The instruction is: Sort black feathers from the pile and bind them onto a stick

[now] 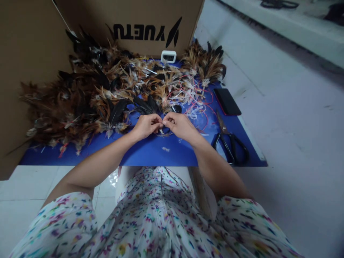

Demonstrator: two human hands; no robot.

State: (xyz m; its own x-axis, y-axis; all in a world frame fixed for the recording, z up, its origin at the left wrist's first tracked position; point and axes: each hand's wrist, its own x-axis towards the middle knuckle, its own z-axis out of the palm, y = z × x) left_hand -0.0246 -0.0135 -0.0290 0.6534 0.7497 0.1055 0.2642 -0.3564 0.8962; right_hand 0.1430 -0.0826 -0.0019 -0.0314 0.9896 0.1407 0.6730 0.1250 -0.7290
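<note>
My left hand (147, 125) and my right hand (177, 124) meet fingertip to fingertip over the blue table top (153, 152). Both are closed in a pinch. Between and just below the fingers shows a small bit of feather, mostly hidden, so which hand grips it is hard to tell. Black feathers (146, 105) lie right behind my left hand. A tangle of white and red strings (195, 109) spreads beyond my right hand. Big scissors (224, 130) with black handles rest to the right, blades partly apart.
Brown and black feather bunches (80, 93) are heaped along the left and back. Another bunch (205, 64) lies at the back right. A cardboard box (145, 21) walls the far side, with a small white device (168, 56) before it. A black phone (227, 101) lies near the right edge.
</note>
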